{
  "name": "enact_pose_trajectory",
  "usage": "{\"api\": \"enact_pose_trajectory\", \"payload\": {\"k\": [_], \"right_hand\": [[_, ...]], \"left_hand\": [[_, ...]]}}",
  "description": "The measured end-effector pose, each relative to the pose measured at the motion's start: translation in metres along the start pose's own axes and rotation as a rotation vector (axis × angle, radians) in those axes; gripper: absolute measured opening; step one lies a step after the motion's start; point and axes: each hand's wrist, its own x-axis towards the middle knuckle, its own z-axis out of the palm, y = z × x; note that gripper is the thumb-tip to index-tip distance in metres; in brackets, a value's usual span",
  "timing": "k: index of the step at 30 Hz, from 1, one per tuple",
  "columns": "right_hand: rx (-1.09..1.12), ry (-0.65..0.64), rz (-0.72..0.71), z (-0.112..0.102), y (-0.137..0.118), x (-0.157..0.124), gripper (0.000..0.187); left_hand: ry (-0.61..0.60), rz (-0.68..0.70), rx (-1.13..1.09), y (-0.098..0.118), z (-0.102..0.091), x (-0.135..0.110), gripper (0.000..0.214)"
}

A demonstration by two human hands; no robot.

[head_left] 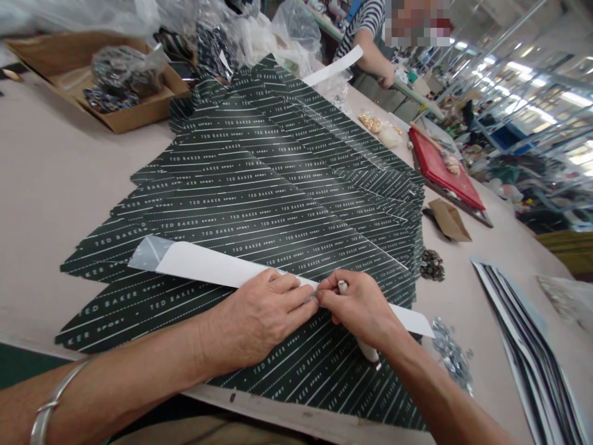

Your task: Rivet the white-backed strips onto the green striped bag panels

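Observation:
A long white paper-like strip (204, 262) with a translucent grey left end lies across dark green sheets (259, 191) printed with white "TED BAKER SPORT" lettering. My left hand (266, 312) is closed on the strip's middle, its fingertips bent together at the near edge. Right beside it, my right hand (356, 303) is closed too, thumb and forefinger pinched at the same spot on the strip. Through the right hand's curled fingers runs a white pen-like stick (368, 351). Whatever lies between the meeting fingertips is too small to make out.
A cardboard box (125, 120) with bagged small parts stands at the back left. To the right are shiny silver pieces (451, 355), dark small pieces (432, 264), a stack of strips (523, 334) and a red tray (440, 164). A person in a striped sleeve (368, 21) is across the table.

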Motion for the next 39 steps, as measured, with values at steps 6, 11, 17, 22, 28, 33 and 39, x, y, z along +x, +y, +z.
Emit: {"api": "enact_pose_trajectory", "payload": {"k": [6, 11, 17, 22, 28, 33, 39], "right_hand": [[0.017, 0.016, 0.004, 0.003, 0.002, -0.004, 0.01], [0.073, 0.026, 0.019, 0.003, 0.004, -0.006, 0.012], [0.037, -0.044, 0.043, 0.001, 0.007, -0.005, 0.014], [0.062, -0.05, 0.045, 0.001, 0.009, -0.004, 0.014], [0.037, -0.031, -0.019, 0.002, 0.011, -0.003, 0.011], [-0.019, 0.016, -0.132, 0.002, 0.01, -0.008, 0.014], [0.033, -0.045, -0.093, 0.0, 0.011, -0.006, 0.017]], "left_hand": [[-0.024, 0.013, 0.008, 0.0, -0.001, 0.0, 0.036], [-0.011, 0.013, 0.03, 0.001, -0.001, 0.0, 0.037], [-0.022, 0.034, 0.071, 0.0, -0.001, 0.0, 0.037], [-0.032, 0.037, 0.07, -0.001, -0.001, 0.002, 0.037], [0.004, 0.056, 0.096, -0.002, -0.001, 0.003, 0.034], [-0.036, 0.06, 0.09, -0.002, -0.001, 0.003, 0.036], [0.024, 0.044, 0.05, -0.003, -0.003, 0.002, 0.038]]}}
